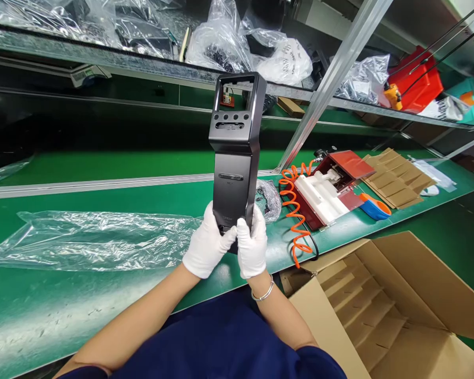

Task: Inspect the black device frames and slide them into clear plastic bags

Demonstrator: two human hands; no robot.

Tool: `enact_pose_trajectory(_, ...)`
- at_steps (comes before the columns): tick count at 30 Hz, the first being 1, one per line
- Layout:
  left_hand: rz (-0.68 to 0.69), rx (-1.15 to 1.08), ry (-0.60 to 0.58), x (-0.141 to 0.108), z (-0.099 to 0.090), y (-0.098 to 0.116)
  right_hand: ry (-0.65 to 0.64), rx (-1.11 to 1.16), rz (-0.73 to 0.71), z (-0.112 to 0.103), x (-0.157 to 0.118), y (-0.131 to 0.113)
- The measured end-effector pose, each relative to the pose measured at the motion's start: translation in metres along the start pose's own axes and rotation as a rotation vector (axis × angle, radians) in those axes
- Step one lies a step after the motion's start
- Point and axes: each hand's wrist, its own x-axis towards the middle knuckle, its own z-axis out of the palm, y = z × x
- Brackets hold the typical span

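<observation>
Both my hands wear white gloves and grip a long black plastic housing [234, 179] near its lower end. It stands upright in front of me, tilted slightly, with a rectangular window at the top, a row of round holes and a slot below it. My left hand [208, 245] wraps the lower left side, thumb on the front. On the lower right side, my right hand [252, 243] closes around the edge, its thumb close to the left one. A clear plastic bag [102, 239] lies flat on the green bench [142, 295] to the left.
Right of the housing are a coiled orange air hose [294, 210], a red and white fixture [324, 195], a blue-orange tape roll [374, 206] and cardboard dividers [398, 176]. An open carton [418, 295] stands at the lower right. Bagged parts [221, 42] fill the shelf above.
</observation>
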Motion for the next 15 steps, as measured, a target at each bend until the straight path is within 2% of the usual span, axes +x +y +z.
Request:
enact_pose_trajectory(2,-0.032,0.000,0.013,0.000,0.001,0.001,0.007,-0.060,-0.016,-0.001,-0.001,-0.001)
enact_pose_trajectory(7,0.034,-0.058,0.041,0.004,0.004,0.001,-0.001,-0.110,-0.008,-0.001,0.003,0.005)
enact_pose_trajectory(11,-0.013,-0.065,0.000,0.005,0.004,-0.005,-0.004,-0.027,0.000,0.002,0.006,0.015)
enact_pose_trajectory(15,0.047,-0.152,-0.032,0.005,-0.001,-0.012,-0.026,0.060,0.051,0.005,0.007,0.020)
